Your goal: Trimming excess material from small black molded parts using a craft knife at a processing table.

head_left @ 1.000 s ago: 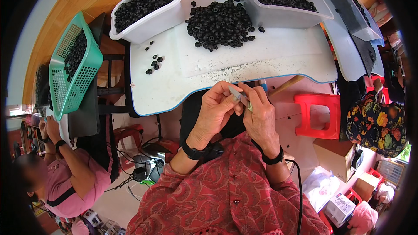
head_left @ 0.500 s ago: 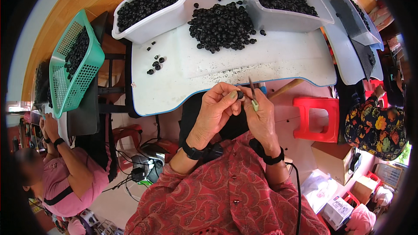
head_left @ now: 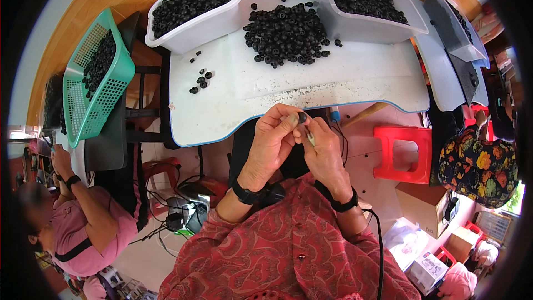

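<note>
Just beyond the table's near edge, my left hand (head_left: 270,143) pinches a small round black part (head_left: 302,117) between thumb and fingertips. Close against it, my right hand (head_left: 326,155) is closed around a small knife with a pale green handle (head_left: 311,138). The knife's blade is hidden at the part. A heap of similar black parts (head_left: 286,34) lies on the white table (head_left: 222,108), and several loose ones (head_left: 201,81) sit to its left. Fine black scraps (head_left: 316,92) are scattered along the near side of the tabletop.
At the back stand a white bin (head_left: 191,38) and a larger grey bin (head_left: 377,29), both filled with black parts. A green basket (head_left: 108,94) is at the left, near a person in pink (head_left: 105,222). To the right are a red stool (head_left: 403,155) and a person in a floral top (head_left: 477,166).
My right hand has moved left and turned, bringing the knife in to the black part. The blade, visible before, is now hidden. My left hand has barely shifted.
</note>
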Demonstrator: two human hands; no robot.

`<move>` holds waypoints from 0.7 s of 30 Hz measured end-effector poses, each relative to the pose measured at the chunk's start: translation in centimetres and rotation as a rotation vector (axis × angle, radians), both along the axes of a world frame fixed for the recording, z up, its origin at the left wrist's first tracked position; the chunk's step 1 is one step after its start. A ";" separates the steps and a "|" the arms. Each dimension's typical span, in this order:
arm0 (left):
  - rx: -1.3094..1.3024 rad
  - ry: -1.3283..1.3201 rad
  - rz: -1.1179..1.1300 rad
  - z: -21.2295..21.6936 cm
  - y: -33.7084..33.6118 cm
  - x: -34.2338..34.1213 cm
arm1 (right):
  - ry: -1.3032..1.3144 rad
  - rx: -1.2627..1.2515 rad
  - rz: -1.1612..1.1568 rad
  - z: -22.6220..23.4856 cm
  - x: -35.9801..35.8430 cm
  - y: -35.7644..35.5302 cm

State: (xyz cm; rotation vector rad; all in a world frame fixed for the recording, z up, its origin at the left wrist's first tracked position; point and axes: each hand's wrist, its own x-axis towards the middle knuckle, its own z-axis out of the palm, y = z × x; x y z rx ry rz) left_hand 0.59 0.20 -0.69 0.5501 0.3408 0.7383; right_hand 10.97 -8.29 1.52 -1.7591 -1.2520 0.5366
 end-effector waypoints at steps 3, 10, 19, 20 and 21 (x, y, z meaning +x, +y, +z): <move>-0.088 -0.084 -0.014 -0.6 0.2 -0.1 | 0.033 0.163 -0.078 0.0 0.6 0.0; -0.134 -0.046 -0.089 -0.3 0.1 -0.1 | 0.396 0.278 -0.110 0.7 0.5 0.1; -0.090 0.044 -0.238 -0.3 1.0 -1.0 | 0.726 0.167 -0.138 0.6 0.9 -0.5; -0.086 0.045 -0.246 -0.3 1.1 -1.1 | 0.724 0.169 -0.132 0.7 0.9 -0.4; -0.082 0.042 -0.241 -0.3 1.2 -1.1 | 0.735 0.162 -0.137 0.7 0.9 -0.4</move>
